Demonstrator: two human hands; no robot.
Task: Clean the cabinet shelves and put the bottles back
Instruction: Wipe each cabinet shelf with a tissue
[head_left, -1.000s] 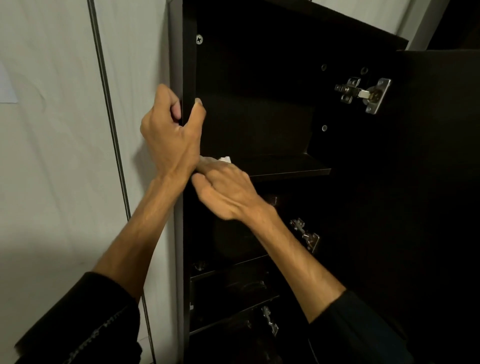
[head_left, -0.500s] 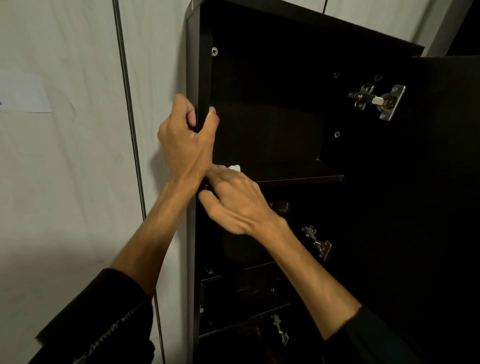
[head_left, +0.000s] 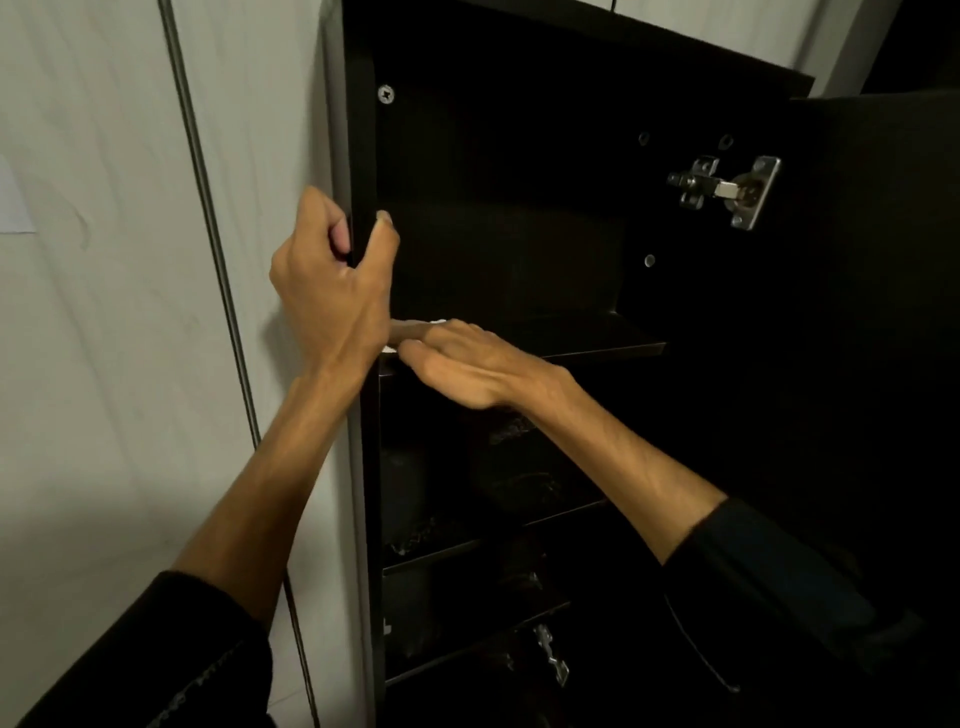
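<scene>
A: What is happening on the top shelf (head_left: 587, 338) compared with a second ago?

B: The right hand (head_left: 470, 366) is lying flatter and lower along the shelf's front left corner than it was a second ago, when its fingers were more curled. It is pressing a white cloth (head_left: 388, 349) down under nearly straight fingers; only slivers of white are showing beside the fingertips. Whether any finger is curling round the cloth, I cannot tell.

A: And the left hand (head_left: 332, 280)?

B: It is still gripping the front edge of the cabinet's left side panel (head_left: 363, 156), thumb inside, fingers wrapped round the outside, just above the shelf. That grip is not changing; the view is simply shifting a little.

A: So where is the task standing?

B: I am judging that the wiping is still going on at the corner of the top shelf. No bottles are showing on it. The lower shelves (head_left: 493, 540) are holding dark shapes, too dim to name, so the putting back seems not yet begun.

A: Any brand or writing to read?

B: None. The cabinet interior is plain dark board, with a screw head (head_left: 386, 94) near the top and a metal hinge (head_left: 727, 189) on the open door (head_left: 883, 312). A pale paper (head_left: 13, 202) is sticking on the wall (head_left: 104, 364) at far left, but it is showing nothing legible.
</scene>
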